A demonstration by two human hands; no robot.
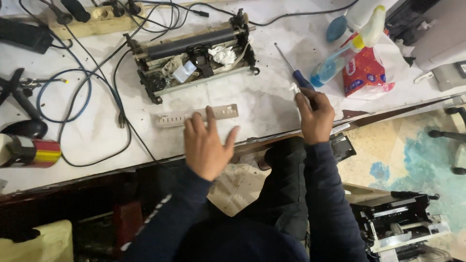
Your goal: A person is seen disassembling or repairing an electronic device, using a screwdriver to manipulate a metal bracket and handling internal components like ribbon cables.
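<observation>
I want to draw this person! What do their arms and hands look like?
Both arms wear long dark navy sleeves that reach the wrists. The left sleeve has a broken white stripe along it. The left hand and right hand are bare, with no gloves, rings or watch in sight.

My white worktable [272, 104] spreads ahead of me, its top stained and speckled with dark crumbs, its front edge worn brown and running slantwise just under my wrists. Light falls evenly on it, with soft shadows. Below the edge, to my right, the floor [412, 155] is pale yellowish tile blotched with blue-green paint. The black wheeled foot of a chair [449, 136] stands on it, far right. To my lower left, under the table, it is dark, with a pale yellow cloth-like shape [41, 242] at the corner.
</observation>
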